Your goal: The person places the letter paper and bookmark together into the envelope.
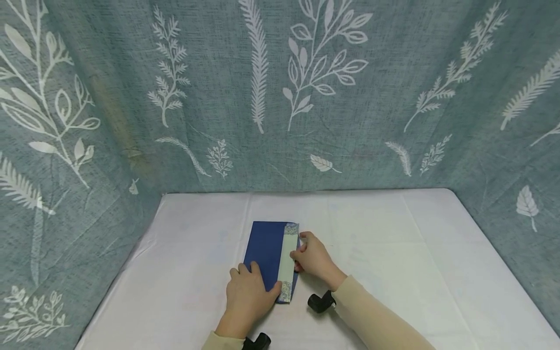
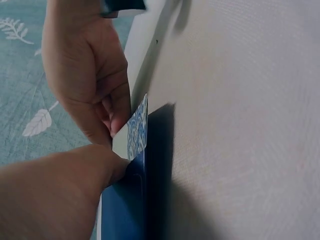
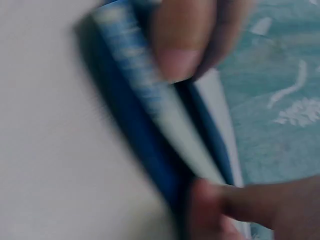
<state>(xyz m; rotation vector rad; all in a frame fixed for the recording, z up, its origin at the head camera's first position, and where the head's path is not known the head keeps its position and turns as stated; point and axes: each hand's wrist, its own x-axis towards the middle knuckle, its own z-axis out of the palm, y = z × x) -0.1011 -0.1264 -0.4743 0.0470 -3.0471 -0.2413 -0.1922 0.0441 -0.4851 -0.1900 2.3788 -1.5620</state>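
Note:
A flat, folded dark blue paper item [image 1: 264, 243] lies on the white-covered table, its exact kind unclear. Along its right side runs a pale green strip [image 1: 287, 250] with blue-and-white floral ends. My left hand [image 1: 249, 291] rests on the near left part, fingers spread on the blue surface and thumb by the strip's near end. At the right edge my right hand [image 1: 316, 257] pinches the strip side between thumb and fingers. Another blue layer [image 3: 135, 135] shows below the strip in the right wrist view, with a dark gap between; that view is blurred.
White cloth [image 1: 393, 253] covers the table around the item. A blue-green curtain [image 1: 280, 160] with white leaf prints hangs behind the table and at both sides. Black wrist devices [image 1: 321, 302] sit beside both wrists.

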